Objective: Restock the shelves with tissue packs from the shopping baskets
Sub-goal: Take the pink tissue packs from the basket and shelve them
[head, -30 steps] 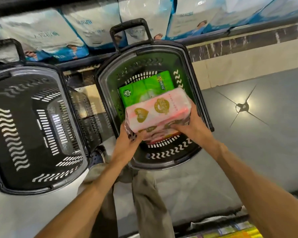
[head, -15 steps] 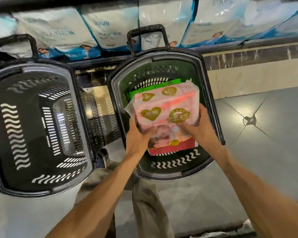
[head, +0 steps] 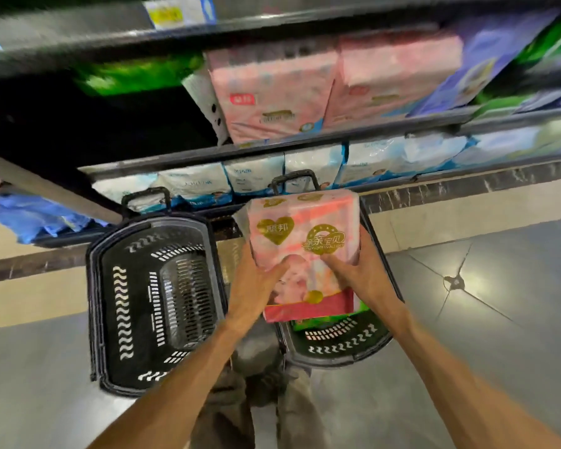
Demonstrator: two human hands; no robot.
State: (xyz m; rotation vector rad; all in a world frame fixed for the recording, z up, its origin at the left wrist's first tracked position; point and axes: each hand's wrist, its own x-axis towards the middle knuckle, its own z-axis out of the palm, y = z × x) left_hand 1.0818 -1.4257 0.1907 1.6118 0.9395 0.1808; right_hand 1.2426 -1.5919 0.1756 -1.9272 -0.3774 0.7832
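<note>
The right basket (head: 340, 346) is mostly hidden by the held pink tissue pack (head: 305, 251); only a sliver of a green pack (head: 329, 322) is seen. Upper shelf packs (head: 272, 92) are motion-blurred, print unreadable. Forearms are cut off below.

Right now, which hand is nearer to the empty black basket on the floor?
Left. The left hand holds the pink tissue pack just beside the empty black basket; the right hand grips the pack's far side, farther away.
</note>
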